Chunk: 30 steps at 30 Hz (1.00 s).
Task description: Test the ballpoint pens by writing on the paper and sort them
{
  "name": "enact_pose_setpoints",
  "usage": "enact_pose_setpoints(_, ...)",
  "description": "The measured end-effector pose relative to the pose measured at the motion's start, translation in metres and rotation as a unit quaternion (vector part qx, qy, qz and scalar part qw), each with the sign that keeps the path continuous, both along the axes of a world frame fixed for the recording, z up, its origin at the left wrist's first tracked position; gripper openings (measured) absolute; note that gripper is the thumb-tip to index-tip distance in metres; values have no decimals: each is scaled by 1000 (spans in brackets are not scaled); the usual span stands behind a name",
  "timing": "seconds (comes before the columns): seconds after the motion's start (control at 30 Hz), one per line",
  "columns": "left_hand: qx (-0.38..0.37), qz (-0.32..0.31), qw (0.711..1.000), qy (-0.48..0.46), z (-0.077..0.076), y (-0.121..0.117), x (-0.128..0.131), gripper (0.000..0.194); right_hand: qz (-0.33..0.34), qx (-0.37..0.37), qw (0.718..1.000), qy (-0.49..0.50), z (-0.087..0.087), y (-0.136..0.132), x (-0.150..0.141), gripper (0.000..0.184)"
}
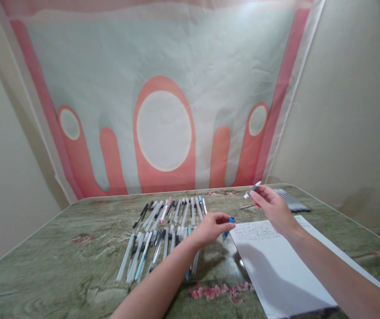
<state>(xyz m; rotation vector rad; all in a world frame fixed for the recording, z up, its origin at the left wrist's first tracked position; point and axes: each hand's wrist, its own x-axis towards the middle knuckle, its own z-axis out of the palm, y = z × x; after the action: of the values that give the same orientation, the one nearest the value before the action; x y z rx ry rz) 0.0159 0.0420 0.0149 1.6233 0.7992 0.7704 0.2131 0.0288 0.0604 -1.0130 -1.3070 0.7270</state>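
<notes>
My left hand (213, 227) is closed in a pinch around a blue pen part (231, 220), which tilts down toward the table just left of the paper. Raised above the paper's far edge, my right hand (272, 208) grips a short white and grey pen piece (252, 190) between thumb and fingers. A thin dark line shows between the two hands; whether it is a refill or part of the table's print I cannot tell. The sheet of white paper (276, 270) lies under my right forearm, with lines of handwriting along its top.
Several pens (143, 257) lie side by side in a near row, partly behind my left forearm. A far row of pens (176, 210) lies beyond it. Grey sticks or pens (292, 201) rest at the back right. The wood-patterned table (60, 261) meets a printed cloth (163, 44).
</notes>
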Motion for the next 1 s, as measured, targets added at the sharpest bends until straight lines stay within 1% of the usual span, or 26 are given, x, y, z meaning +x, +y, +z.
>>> enact_pose_setpoints(0.17, 3, -7, 1000, -5, 6, -3, 0, 28, 11, 3, 1000, -23, -1, -1, -2, 29)
enact_pose_setpoints(0.47, 13, -10, 1000, -7, 0, 0, 0, 29, 34, -21, 998, -42, -3, -4, -8, 32)
enact_pose_setpoints(0.7, 20, -1, 1000, -12, 6, -3, 0, 28, 75, -54, 994, -51, -8, -11, -24, 30)
enact_pose_setpoints(0.9, 25, 3, 999, -26, 13, -5, 0, 30, 99, -73, 989, -77, -14, -13, -27, 35)
enact_pose_setpoints(1.0, 34, 5, 999, -25, 16, -6, 0, 29, 107, -80, 987, -85, -15, -14, -28, 34)
